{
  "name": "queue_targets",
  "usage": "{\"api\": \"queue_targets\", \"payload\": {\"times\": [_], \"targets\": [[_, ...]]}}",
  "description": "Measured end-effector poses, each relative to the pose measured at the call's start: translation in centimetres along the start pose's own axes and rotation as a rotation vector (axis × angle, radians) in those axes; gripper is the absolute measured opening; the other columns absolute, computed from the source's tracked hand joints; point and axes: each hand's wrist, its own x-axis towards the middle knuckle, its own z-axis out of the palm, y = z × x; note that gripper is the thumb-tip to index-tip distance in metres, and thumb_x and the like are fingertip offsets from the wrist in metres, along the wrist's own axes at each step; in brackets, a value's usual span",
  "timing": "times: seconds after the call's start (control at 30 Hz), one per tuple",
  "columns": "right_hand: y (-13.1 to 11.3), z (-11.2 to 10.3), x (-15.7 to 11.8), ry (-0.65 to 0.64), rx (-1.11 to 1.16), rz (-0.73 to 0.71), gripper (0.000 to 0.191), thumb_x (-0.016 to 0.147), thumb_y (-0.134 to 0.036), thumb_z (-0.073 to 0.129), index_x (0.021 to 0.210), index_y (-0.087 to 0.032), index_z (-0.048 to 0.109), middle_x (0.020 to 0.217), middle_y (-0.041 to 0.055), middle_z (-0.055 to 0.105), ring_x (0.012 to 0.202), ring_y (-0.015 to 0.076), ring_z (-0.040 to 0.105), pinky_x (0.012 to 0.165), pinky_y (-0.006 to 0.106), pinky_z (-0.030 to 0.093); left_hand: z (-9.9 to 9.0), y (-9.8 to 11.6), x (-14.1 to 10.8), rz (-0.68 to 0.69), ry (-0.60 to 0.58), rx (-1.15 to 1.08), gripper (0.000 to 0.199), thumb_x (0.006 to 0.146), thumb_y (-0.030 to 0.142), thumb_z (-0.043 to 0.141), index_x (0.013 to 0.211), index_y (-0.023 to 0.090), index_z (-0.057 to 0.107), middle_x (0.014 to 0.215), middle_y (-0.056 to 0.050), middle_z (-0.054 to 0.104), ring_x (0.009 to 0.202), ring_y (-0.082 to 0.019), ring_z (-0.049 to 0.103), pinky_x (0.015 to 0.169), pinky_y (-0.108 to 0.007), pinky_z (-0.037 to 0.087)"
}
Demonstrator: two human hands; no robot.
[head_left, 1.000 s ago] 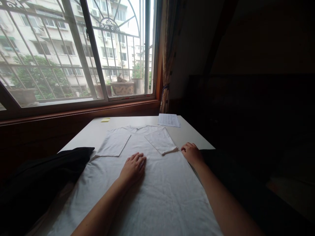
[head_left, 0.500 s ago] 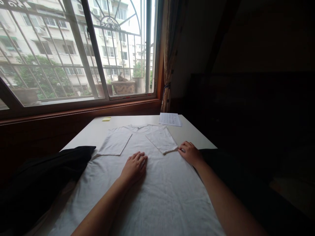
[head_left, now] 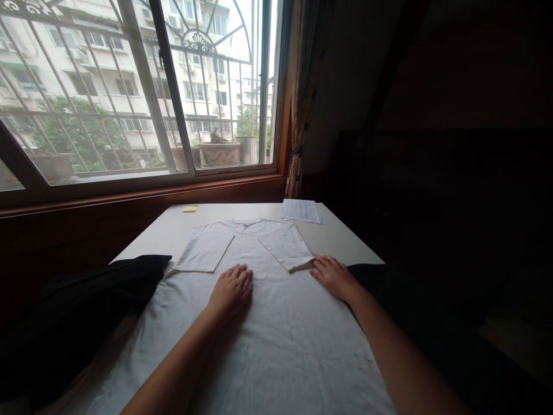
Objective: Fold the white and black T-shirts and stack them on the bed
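A white T-shirt lies spread over the table, its neckline toward the far edge. Both short sleeves are folded inward onto the front: the left sleeve and the right sleeve. On the middle of the shirt, below the left sleeve, rests my left hand, palm down with its fingers stretched forward; it holds nothing. My right hand lies flat at the shirt's right side, fingers extended, the tips touching the fabric by the right sleeve's outer corner. Its palm is hidden.
Dark cloth lies at the table's left side, and more dark fabric hangs at the right. Yellow sticky notes and printed paper sheets sit on the white table near its far edge. Beyond is a barred window.
My right hand has slid slightly toward me and its fingers have flattened out from the sleeve's corner. My left hand has shifted a little left on the shirt.
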Motion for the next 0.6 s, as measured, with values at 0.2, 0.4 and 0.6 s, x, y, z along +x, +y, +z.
{"api": "queue_targets", "payload": {"times": [0.2, 0.4, 0.6], "targets": [[0.0, -0.1, 0.0, -0.038, 0.005, 0.008, 0.056, 0.101, -0.058, 0.032, 0.142, -0.027, 0.056, 0.161, 0.0032, 0.04, 0.144, 0.0303, 0.037, 0.115, 0.053, 0.034, -2.9, -4.4, -0.3, -0.315, 0.09, 0.199, 0.041, 0.097, 0.028, 0.045, 0.133, 0.017, 0.06, 0.126, -0.014, 0.064, 0.116, -0.03, 0.058, 0.099, -0.04, 0.048], [-0.2, -0.4, 0.0, -0.032, 0.024, -0.001, 0.055, 0.101, -0.056, 0.034, 0.141, -0.026, 0.057, 0.159, 0.0044, 0.042, 0.144, 0.0306, 0.038, 0.115, 0.055, 0.032, -3.6, -10.7, -2.0, -0.518, 0.075, 0.29, 0.048, 0.101, 0.03, 0.035, 0.138, 0.01, 0.057, 0.143, -0.016, 0.057, 0.134, -0.029, 0.048, 0.115, -0.039, 0.034], [-0.7, -1.7, 0.0, 0.042, 0.061, -0.081, 0.042, 0.097, -0.043, 0.048, 0.131, -0.026, 0.065, 0.16, 0.003, 0.041, 0.14, 0.0275, 0.045, 0.109, 0.048, 0.043, -1.8, -13.5, -3.1, -0.594, -0.093, 0.28, 0.06, 0.102, 0.038, 0.03, 0.149, 0.004, 0.044, 0.159, -0.02, 0.038, 0.149, -0.032, 0.032, 0.118, -0.049, 0.029]]}}
